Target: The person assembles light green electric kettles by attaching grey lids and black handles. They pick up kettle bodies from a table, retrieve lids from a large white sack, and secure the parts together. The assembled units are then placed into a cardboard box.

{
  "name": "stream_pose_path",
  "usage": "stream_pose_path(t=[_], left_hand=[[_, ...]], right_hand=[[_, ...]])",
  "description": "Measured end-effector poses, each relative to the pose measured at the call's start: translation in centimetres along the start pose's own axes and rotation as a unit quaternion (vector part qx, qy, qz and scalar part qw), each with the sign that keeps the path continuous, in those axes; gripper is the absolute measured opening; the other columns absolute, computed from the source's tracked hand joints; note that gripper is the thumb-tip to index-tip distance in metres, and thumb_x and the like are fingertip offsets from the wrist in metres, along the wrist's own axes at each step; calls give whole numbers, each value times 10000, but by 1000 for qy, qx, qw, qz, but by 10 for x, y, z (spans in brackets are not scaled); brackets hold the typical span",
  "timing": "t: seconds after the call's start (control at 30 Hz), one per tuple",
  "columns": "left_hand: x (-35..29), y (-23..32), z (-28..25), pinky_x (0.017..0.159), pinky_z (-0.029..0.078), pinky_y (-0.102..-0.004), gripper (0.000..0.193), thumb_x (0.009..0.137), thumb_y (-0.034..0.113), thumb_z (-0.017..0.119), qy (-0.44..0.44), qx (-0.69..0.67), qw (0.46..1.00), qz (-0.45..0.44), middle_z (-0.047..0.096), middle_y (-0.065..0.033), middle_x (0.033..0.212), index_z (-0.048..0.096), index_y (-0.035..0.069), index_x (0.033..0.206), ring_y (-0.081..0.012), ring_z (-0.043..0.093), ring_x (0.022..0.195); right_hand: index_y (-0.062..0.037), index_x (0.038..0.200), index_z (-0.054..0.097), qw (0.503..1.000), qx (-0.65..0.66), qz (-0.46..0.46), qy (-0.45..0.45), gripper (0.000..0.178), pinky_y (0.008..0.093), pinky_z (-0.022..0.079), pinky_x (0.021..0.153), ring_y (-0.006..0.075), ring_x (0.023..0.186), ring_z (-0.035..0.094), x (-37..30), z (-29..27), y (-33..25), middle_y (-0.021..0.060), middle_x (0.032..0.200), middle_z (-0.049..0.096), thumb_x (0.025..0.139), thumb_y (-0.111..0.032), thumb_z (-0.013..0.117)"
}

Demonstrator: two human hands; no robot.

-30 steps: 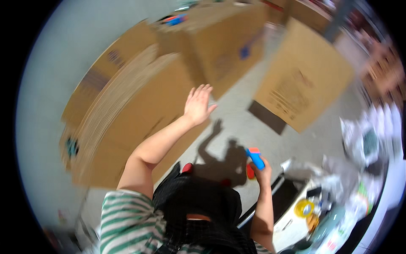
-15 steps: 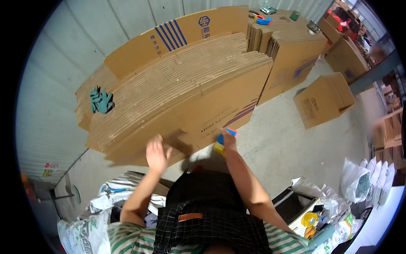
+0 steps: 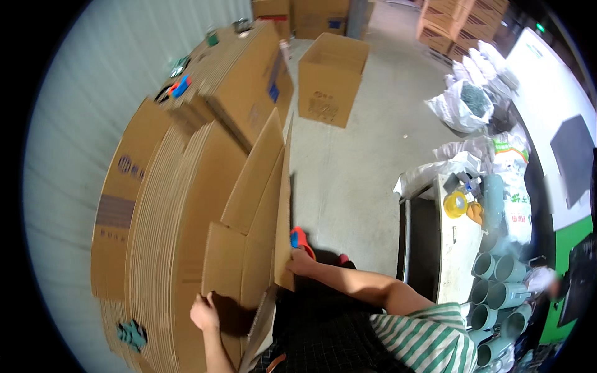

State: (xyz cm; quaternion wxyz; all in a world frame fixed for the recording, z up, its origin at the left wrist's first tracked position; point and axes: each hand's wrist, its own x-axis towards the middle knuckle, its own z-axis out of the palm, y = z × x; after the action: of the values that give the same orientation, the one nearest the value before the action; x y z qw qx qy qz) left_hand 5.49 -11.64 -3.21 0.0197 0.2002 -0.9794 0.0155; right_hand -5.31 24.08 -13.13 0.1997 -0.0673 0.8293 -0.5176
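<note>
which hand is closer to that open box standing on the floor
Right. The right hand grips the flat carton's floor-side edge, on the open box's side; the left hand holds the carton's near corner, farther away.

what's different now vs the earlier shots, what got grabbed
Both hands have taken hold of a flattened cardboard box and pulled it off the leaning stack. The left hand grips its lower edge; the right hand, earlier free, grips its near edge. The blue-and-orange tool remains at the right hand, and the stack stays against the wall.
</note>
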Motion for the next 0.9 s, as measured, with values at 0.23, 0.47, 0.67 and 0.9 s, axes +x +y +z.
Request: stream_pose_path(t=[0.23, 0.47, 0.67, 0.9], left_hand=[[182, 214, -38, 718, 543, -533, 265, 1007, 278, 596, 56, -21, 991, 120, 711, -224, 889, 562, 19, 1051, -438, 689, 838], [279, 454, 5, 1031, 511, -472, 888, 789, -4, 726, -58, -177, 977, 106, 449, -268, 1460, 241, 102, 1525, -436, 542, 1278], [224, 565, 4, 1243, 146, -568, 585, 841, 181, 761, 78, -124, 872, 467, 504, -118, 1453, 524, 115, 1372, -344, 386, 1423], [292, 553, -3, 814, 472, -400, 194, 787, 294, 755, -94, 108, 583, 800, 719, -62, 914, 718, 140, 898, -253, 656, 954]], right_hand=[[44, 1065, 657, 995, -57, 78, 17, 461, 457, 534, 874, 398, 997, 647, -66, -293, 71, 246, 1011, 668, 730, -260, 745], [-27, 1295, 644, 734, -203, 187, 621, 604, 481, 483, 961, 423, 1073, 596, -173, -448, 68, 249, 1095, 628, 788, -314, 804], [74, 1409, 501, 705, -104, 415, 566, 993, 521, 445, 1014, 486, 1180, 534, -154, -401, 134, 361, 1234, 521, 807, -689, 706], [2, 1021, 732, 717, 9, 502, 483, 434, 482, 542, 882, 379, 992, 702, -115, -379, 124, 237, 984, 722, 858, -401, 727]])
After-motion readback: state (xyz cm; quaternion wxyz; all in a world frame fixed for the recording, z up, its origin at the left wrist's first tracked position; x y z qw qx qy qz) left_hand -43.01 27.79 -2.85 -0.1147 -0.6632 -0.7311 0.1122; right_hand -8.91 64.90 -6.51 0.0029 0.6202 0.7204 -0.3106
